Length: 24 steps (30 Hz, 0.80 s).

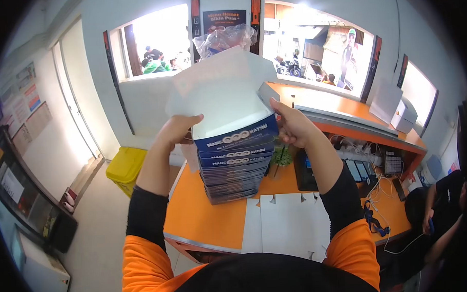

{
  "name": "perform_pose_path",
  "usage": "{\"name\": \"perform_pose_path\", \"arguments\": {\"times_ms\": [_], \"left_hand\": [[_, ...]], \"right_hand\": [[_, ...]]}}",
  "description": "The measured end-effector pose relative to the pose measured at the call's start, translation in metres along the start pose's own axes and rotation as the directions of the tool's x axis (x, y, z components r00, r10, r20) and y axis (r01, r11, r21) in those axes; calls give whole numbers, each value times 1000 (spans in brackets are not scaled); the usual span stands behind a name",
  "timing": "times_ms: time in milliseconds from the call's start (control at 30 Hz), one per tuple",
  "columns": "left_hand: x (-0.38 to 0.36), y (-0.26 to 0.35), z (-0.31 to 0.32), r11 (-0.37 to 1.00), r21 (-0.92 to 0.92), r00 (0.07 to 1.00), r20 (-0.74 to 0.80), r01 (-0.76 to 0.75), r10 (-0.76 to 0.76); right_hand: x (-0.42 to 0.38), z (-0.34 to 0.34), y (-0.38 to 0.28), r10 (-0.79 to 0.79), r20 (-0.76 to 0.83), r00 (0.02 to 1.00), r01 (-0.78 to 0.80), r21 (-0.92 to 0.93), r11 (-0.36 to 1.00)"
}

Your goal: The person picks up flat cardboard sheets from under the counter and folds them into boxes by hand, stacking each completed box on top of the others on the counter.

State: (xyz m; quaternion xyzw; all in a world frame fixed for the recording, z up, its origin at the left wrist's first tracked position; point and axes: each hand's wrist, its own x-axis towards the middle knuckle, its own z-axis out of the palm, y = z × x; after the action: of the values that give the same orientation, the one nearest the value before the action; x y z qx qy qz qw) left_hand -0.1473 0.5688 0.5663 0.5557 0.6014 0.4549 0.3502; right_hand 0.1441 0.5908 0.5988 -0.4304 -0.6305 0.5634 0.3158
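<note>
A tall stack of blue printed food boxes stands on the orange counter in front of me. At its top is a food box with a white inside and a blue front panel. My left hand grips the left edge of this top box, thumb on the rim. On the opposite edge, my right hand holds it with thumb up and fingers curled below. The box's large white flap rises away from me. Flat white cardboard sheets with notched edges lie nearer my body.
The orange counter carries several phones and tangled white cables on the right. A person in dark clothing sits at the right. A yellow bin stands on the floor at left. A clear plastic bag is behind the stack.
</note>
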Motion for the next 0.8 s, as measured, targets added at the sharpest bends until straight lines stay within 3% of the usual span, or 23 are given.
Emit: {"name": "perform_pose_path", "arguments": {"times_ms": [67,100,133,200,233,300,333,433,467,567,667,800], "left_hand": [[21,4,-9,959,281,994,112,-25,-7],[31,6,-12,909,413,986,167,-53,-19],[30,23,-6,786,618,988,126,-8,-89],[42,28,-2,397,888,962,270,-233,-41],[46,31,2,157,929,938,344,-334,-40],[43,43,5,122,948,953,301,-295,-34],[40,49,6,105,956,960,277,-273,-29],[38,61,8,68,976,976,211,-207,-57],[40,61,7,76,976,975,209,-204,-76],[38,64,7,139,976,978,183,-169,-98],[50,57,5,57,984,977,177,-171,-121],[52,56,5,-130,956,958,244,-264,-152]], "right_hand": [[-8,7,3,-7,49,999,3,73,997],[-9,8,9,-41,43,998,41,2,999],[-9,9,14,-78,39,996,80,-67,994],[-13,8,13,-87,74,994,104,-270,957],[-13,9,14,-114,50,992,124,-332,935],[-9,10,21,-160,13,987,149,-453,879],[-2,7,31,-291,9,957,252,-524,813],[14,2,46,-484,53,874,401,-643,653],[13,0,45,-410,42,911,331,-666,669],[10,2,35,-416,45,908,297,-770,565],[15,2,38,-509,113,853,362,-831,423],[18,-1,44,-499,155,853,411,-789,457]]}}
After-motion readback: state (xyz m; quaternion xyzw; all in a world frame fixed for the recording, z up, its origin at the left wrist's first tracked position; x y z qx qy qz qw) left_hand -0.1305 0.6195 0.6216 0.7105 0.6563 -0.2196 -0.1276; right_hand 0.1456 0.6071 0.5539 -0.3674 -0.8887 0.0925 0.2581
